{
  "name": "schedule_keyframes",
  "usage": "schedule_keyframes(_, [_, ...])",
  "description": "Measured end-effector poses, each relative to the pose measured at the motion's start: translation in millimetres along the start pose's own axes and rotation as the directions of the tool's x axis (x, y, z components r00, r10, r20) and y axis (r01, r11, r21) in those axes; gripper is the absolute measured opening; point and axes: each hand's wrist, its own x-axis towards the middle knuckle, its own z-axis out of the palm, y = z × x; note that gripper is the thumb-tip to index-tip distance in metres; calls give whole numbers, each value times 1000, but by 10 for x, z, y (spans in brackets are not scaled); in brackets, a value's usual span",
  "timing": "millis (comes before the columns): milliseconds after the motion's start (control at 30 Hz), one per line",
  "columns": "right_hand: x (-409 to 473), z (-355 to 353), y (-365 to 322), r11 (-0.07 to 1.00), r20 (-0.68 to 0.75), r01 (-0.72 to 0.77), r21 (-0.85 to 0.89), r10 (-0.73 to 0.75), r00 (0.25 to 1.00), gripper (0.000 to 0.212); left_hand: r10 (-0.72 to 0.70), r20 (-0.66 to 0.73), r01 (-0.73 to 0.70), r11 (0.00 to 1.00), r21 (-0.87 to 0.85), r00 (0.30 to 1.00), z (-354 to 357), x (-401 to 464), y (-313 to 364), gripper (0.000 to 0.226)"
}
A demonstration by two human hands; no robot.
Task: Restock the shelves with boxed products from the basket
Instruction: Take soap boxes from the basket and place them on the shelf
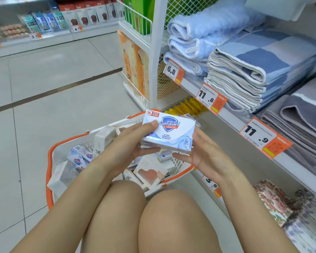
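Two hands were seen above the basket (52, 152), and a white soap box (169, 133) was held between them. The box's left end was gripped by the left hand (133, 141), thumb on top and fingers curled beneath. Its right end was clasped by the right hand (202, 154). More boxes (80, 156) were piled inside the basket, which was set on the floor just beside the shelf (232, 121) stacked with folded towels (254, 70).
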Motion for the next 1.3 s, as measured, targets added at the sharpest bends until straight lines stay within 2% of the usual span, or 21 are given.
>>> schedule_keyframes(100, [-46, -98, -35, 1000, -26, 13, -10, -13, 1000, 81, -6, 78, -3, 994, 113, 997, 40, 69, 51, 36])
schedule_keyframes(167, [-106, -222, -41, 999, -36, 16, -46, -18, 999, 79, -17, 151, -22, 967, 253, 988, 100, 156, 141, 38])
schedule_keyframes(267, [-222, -445, -23, 995, -96, -22, -100, 13, 995, 95, -85, 291, -76, 862, 501, 953, 292, 392, 208, 40])
schedule_keyframes(333, [-322, -605, 12, 986, -116, -74, -148, 57, 992, 100, -168, 342, -93, 771, 630, 924, 480, 573, 125, 56])
schedule_keyframes(400, [-442, -761, 68, 978, -141, -121, -170, 98, 985, 92, -255, 388, -94, 721, 686, 886, 668, 757, -52, 62])
schedule_keyframes(500, [-601, -1022, 228, 977, -206, -158, -145, 126, 970, 73, -365, 445, -67, 707, 704, 818, 890, 1018, -372, 52])
schedule_keyframes(600, [-705, -1293, 362, 958, -269, -228, -174, 176, 947, 70, -467, 459, -96, 615, 783, 756, 1041, 1290, -653, 56])
schedule_keyframes(700, [-748, -1529, 446, 908, -367, -303, -290, 187, 911, 67, -531, 493, -180, 534, 826, 689, 1155, 1582, -873, 60])
schedule_keyframes(733, [-745, -1598, 466, 886, -425, -321, -334, 162, 890, 64, -531, 468, -230, 453, 861, 707, 1180, 1685, -920, 67])
schedule_keyframes(767, [-732, -1669, 484, 861, -488, -337, -380, 122, 864, 62, -499, 414, -280, 323, 904, 761, 1187, 1793, -966, 79])
schedule_keyframes(833, [-665, -1846, 524, 769, -623, -397, -501, -1, 782, 65, -359, 338, -363, -2, 932, 870, 1180, 1976, -1070, 88])
schedule_keyframes(867, [-622, -1936, 541, 685, -677, -461, -565, -65, 733, 67, -302, 317, -368, -128, 921, 899, 1160, 2054, -1143, 86])
schedule_keyframes(933, [-514, -2078, 537, 469, -710, -577, -668, -173, 682, 62, -248, 272, -337, -274, 901, 930, 1096, 2150, -1294, 72])
schedule_keyframes(967, [-435, -2125, 517, 388, -724, -625, -677, -197, 661, 55, -240, 258, -328, -325, 887, 936, 1045, 2172, -1374, 67])
schedule_keyframes(1000, [-344, -2157, 486, 370, -753, -665, -649, -193, 629, 49, -233, 259, -330, -356, 874, 937, 991, 2183, -1448, 65])
schedule_keyframes(1100, [18, -2314, 460, 440, -843, -731, -522, -134, 521, 56, -241, 277, -352, -376, 857, 930, 879, 2150, -1563, 66])
schedule_keyframes(1200, [381, -2427, 469, 446, -826, -704, -553, -181, 534, 59, -260, 257, -344, -386, 856, 931, 907, 2142, -1559, 65])
schedule_keyframes(1300, [665, -2483, 484, 507, -770, -609, -610, -198, 606, 55, -264, 261, -349, -385, 854, 929, 943, 2136, -1552, 62])
